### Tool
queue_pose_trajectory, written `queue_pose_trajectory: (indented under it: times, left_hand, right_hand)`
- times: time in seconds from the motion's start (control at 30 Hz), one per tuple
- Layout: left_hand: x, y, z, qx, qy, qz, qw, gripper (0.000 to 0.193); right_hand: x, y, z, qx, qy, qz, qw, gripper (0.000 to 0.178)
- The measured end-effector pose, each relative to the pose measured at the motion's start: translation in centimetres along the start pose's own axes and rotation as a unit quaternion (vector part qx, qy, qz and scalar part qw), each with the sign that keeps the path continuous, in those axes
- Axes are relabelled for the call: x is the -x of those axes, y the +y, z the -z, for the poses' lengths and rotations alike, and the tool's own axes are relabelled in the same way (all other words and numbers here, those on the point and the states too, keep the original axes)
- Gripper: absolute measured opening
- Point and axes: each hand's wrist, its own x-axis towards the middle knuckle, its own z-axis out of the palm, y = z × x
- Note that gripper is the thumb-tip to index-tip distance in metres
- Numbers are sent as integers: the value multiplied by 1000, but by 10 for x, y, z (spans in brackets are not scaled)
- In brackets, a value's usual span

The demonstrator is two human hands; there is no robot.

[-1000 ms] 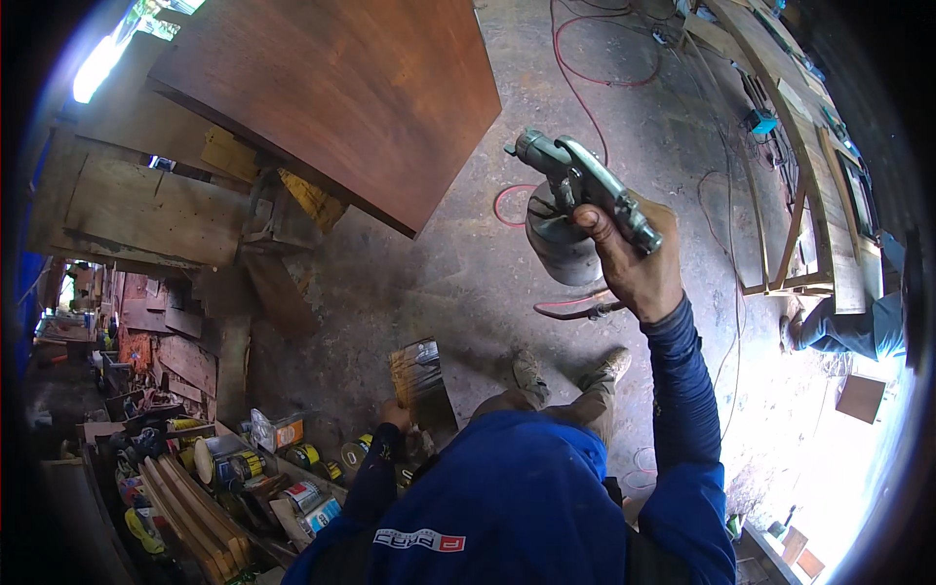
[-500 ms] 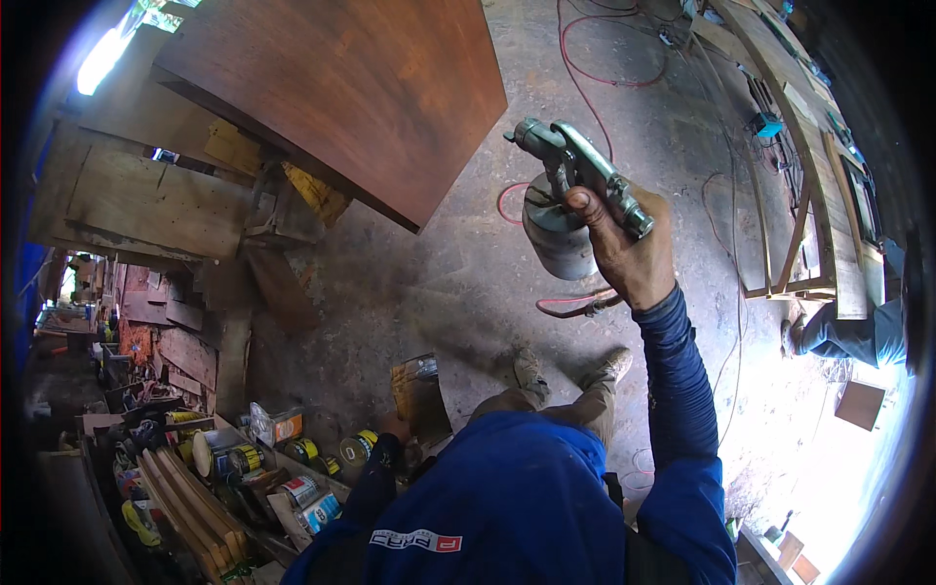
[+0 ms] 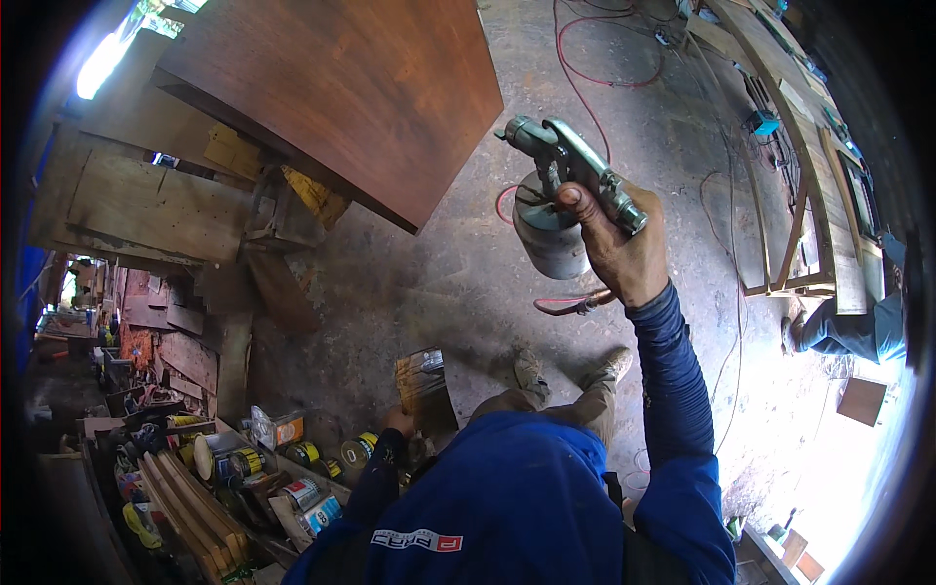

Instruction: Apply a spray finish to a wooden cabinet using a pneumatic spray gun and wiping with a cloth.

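Observation:
My right hand (image 3: 629, 244) is raised over the floor, closed around the handle of a metal spray gun (image 3: 575, 161). The gun's grey cup (image 3: 548, 234) hangs below, and its nozzle points up and left toward a reddish-brown wooden panel (image 3: 361, 88), apart from it. Low at the left, my left hand (image 3: 400, 421) is closed at the edge of a glossy, brown-stained rectangular piece (image 3: 426, 390). Whether that is a tin or a sheet I cannot tell. Most of the left fingers are hidden.
Cans (image 3: 359, 448), boxes and curved wooden strips (image 3: 190, 512) crowd the lower left. A red hose (image 3: 575, 73) loops over the concrete floor. Along the right runs a wooden bench (image 3: 814, 166), with another person's leg (image 3: 838, 331) beside it. Plywood boards (image 3: 156, 200) stand at left.
My right hand has shifted slightly left with the spray gun. My left hand and the brown-stained piece have moved a little up and right together.

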Motion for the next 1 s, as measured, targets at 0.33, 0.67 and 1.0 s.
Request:
queue_pose_trajectory:
  times: [0.33,0.67,1.0]
  left_hand:
    - [-15,-37,-17,35,-7,-12,999,48]
    - [25,26,15,-15,-22,4,1000,34]
    - [13,23,10,-30,-20,-2,999,39]
  right_hand:
    - [4,-8,-1,-15,3,-9,1000,41]
    - [8,-11,2,-7,-10,-26,1000,39]
    - [17,-64,11,22,11,110,994,34]
